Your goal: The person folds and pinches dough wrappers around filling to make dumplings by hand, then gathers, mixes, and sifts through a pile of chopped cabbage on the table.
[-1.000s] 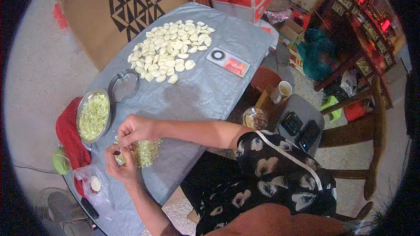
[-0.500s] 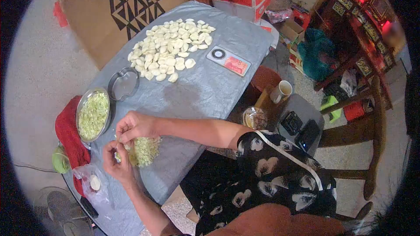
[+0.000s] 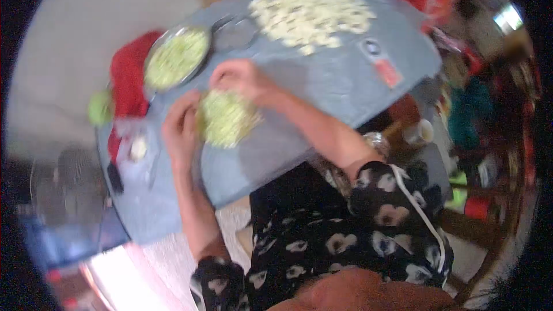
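Observation:
Motion blurs this view. A pile of chopped pale-green vegetable lies on the grey-covered table, between my two hands. My left hand is at the pile's left edge, its fingers curled closed. Just above the pile is my right hand, with fingers bent inward. Whatever either hand pinches is too smeared to make out. A metal bowl of the same chopped vegetable stands beyond my left hand. Next to it sits an empty-looking shallow metal dish.
Many pale dumpling-like pieces spread across the far table. A flat box with a red panel lies right of them. Red cloth and a clear plastic bag are at the left edge. A mug stands beyond the right edge.
My view has turned and shifted, so the table appears farther up and right. My hands, close together over the pile before, are now somewhat apart, and more of the pile shows.

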Action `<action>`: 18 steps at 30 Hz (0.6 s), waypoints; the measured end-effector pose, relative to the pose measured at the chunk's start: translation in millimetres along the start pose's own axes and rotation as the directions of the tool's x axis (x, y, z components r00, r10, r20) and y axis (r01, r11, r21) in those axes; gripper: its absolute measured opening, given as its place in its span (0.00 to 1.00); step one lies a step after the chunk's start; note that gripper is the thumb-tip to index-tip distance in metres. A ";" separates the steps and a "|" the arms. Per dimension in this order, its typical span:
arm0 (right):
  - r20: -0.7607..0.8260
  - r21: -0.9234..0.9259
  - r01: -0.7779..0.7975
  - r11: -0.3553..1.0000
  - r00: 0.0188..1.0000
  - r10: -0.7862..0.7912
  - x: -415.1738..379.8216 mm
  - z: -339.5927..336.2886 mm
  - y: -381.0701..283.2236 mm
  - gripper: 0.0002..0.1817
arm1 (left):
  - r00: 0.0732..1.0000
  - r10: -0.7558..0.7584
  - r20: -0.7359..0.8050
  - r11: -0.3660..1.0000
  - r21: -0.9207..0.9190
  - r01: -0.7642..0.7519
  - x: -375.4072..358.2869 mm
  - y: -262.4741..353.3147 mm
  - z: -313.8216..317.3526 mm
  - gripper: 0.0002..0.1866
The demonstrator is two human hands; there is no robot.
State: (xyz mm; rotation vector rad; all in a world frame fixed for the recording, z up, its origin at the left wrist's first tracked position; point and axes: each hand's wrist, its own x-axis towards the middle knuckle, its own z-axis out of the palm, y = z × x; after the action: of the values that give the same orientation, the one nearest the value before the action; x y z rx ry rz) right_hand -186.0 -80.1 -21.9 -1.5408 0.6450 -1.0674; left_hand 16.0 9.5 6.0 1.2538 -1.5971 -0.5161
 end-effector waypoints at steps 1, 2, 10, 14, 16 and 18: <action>0.011 -0.128 0.048 0.991 0.999 -0.047 -3.9 -0.1 -17.7 0.09 | 1.000 -0.027 0.003 0.999 -0.017 0.027 -4.1 -6.6 -12.3 0.12; 0.036 -0.117 0.067 0.991 0.997 -0.063 -0.8 -3.4 -8.2 0.11 | 0.995 -0.094 -0.035 0.995 -0.032 0.093 -8.3 -5.6 -20.1 0.11; -0.091 -0.014 -0.082 0.997 0.993 0.081 -4.9 3.3 -26.6 0.17 | 0.930 -0.364 -0.043 0.919 0.145 0.366 -57.5 -16.7 -63.8 0.13; -0.188 -0.011 -0.116 0.993 0.976 0.112 -1.2 1.6 -19.7 0.16 | 0.974 -0.221 -0.046 0.925 0.307 0.225 -61.7 -5.1 -57.4 0.11; -0.213 0.021 -0.116 0.993 0.970 0.117 -0.3 0.7 -15.1 0.16 | 0.989 -0.145 -0.020 0.927 0.347 0.143 -57.7 -8.9 -54.1 0.11; -0.232 0.029 -0.129 0.991 0.964 0.132 0.9 -0.6 -12.2 0.16 | 0.994 -0.112 -0.016 0.917 0.384 0.109 -55.2 -5.5 -48.5 0.09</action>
State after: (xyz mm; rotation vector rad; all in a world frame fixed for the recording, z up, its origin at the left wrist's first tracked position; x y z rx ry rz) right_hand -187.8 -78.1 -10.0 -1.3510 0.8873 -1.1594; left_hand 59.3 68.6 -2.9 1.6444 -1.6921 -0.2809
